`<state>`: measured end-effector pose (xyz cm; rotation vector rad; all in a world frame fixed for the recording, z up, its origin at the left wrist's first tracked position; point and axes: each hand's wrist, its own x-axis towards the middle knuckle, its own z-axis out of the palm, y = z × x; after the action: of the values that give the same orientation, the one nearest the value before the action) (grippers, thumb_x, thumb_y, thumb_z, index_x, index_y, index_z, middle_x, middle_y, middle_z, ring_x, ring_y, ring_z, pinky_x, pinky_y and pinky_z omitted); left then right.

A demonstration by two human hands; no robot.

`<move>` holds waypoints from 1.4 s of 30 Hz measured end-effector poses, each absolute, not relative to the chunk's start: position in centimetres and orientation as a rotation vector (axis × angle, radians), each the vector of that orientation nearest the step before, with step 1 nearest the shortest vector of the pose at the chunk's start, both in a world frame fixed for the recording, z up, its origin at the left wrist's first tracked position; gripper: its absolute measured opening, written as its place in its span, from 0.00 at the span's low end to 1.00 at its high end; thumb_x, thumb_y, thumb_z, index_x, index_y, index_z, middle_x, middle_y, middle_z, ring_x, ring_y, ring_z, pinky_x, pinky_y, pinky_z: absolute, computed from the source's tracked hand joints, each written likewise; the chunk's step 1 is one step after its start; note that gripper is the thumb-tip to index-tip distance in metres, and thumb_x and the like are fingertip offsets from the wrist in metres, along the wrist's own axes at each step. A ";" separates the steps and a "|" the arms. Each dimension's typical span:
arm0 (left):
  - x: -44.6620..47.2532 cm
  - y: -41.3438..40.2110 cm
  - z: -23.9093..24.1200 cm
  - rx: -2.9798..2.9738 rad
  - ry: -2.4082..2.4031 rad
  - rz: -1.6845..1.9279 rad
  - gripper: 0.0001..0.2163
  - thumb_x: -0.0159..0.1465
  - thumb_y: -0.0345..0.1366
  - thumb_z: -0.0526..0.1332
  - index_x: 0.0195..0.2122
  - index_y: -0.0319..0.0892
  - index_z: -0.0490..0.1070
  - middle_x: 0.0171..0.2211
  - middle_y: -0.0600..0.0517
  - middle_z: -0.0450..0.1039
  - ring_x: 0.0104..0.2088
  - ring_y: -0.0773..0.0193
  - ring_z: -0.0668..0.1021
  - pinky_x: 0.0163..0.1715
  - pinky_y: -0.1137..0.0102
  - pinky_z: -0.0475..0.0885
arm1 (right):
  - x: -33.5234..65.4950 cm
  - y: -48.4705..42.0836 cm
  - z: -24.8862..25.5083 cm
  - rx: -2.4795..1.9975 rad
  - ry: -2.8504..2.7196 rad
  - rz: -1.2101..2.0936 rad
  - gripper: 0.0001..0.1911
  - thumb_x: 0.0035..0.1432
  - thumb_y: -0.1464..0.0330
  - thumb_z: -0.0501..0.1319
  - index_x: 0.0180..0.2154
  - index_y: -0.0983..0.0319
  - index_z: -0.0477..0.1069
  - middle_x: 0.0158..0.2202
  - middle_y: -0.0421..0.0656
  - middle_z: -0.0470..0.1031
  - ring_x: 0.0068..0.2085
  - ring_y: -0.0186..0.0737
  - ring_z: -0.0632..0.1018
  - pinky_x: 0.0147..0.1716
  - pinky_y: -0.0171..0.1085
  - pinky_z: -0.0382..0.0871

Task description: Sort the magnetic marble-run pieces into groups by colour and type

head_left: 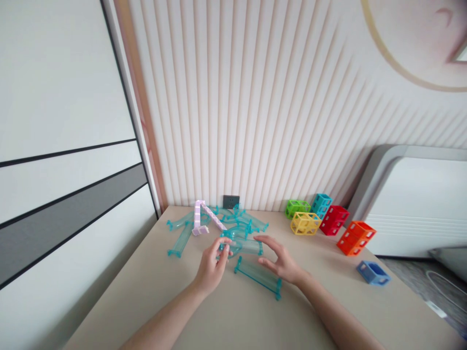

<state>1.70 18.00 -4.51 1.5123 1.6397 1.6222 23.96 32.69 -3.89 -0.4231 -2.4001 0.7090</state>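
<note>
Several translucent teal track pieces [181, 239]: scattered on the beige tabletop [233, 318]
Left hand [211, 267]: fingers curled, thumb close to forefinger, at the left end of the central piece [251, 247]; cannot tell whether they grip it
Right hand [283, 263]: thumb and fingers wide apart, holding nothing, near its right end
Lilac striped piece [197, 218]: behind the left hand
Open-frame blocks [305, 223]: over on the right
</note>
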 end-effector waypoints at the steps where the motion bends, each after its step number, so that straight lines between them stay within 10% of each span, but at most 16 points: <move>1: 1.8 18.0 -4.5 1.518 1.616 1.599 0.14 0.71 0.46 0.53 0.45 0.42 0.70 0.37 0.48 0.79 0.32 0.63 0.82 0.30 0.71 0.78 | 24.3 32.5 -4.3 -0.438 -2.414 0.677 0.25 0.63 0.57 0.64 0.59 0.57 0.69 0.56 0.51 0.75 0.57 0.52 0.76 0.57 0.50 0.71; 16: 1.4 17.7 -6.2 2.173 1.672 1.176 0.37 0.69 0.34 0.56 0.72 0.50 0.32 0.60 0.41 0.70 0.53 0.57 0.79 0.54 0.56 0.74 | 26.1 33.1 -4.0 -0.560 -2.033 0.472 0.19 0.64 0.62 0.63 0.55 0.56 0.72 0.50 0.48 0.80 0.47 0.48 0.82 0.47 0.44 0.78; 26: 1.7 17.4 -5.5 2.323 1.644 0.792 0.21 0.63 0.29 0.64 0.57 0.51 0.68 0.57 0.49 0.74 0.58 0.54 0.75 0.59 0.57 0.71 | 26.0 33.4 -4.6 -0.593 -1.915 0.347 0.19 0.64 0.65 0.63 0.56 0.56 0.70 0.56 0.51 0.77 0.57 0.52 0.77 0.55 0.52 0.74; 42: 1.6 17.7 -5.9 2.302 1.683 0.745 0.18 0.64 0.25 0.61 0.53 0.49 0.72 0.56 0.48 0.73 0.56 0.55 0.76 0.58 0.59 0.72 | 25.8 33.4 -4.9 -0.561 -1.927 0.338 0.19 0.64 0.67 0.63 0.57 0.55 0.69 0.57 0.51 0.76 0.58 0.52 0.77 0.55 0.52 0.74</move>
<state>1.56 17.70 -5.87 2.3023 1.6829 0.7451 25.82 33.42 -4.89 -0.5605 -1.9268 0.3382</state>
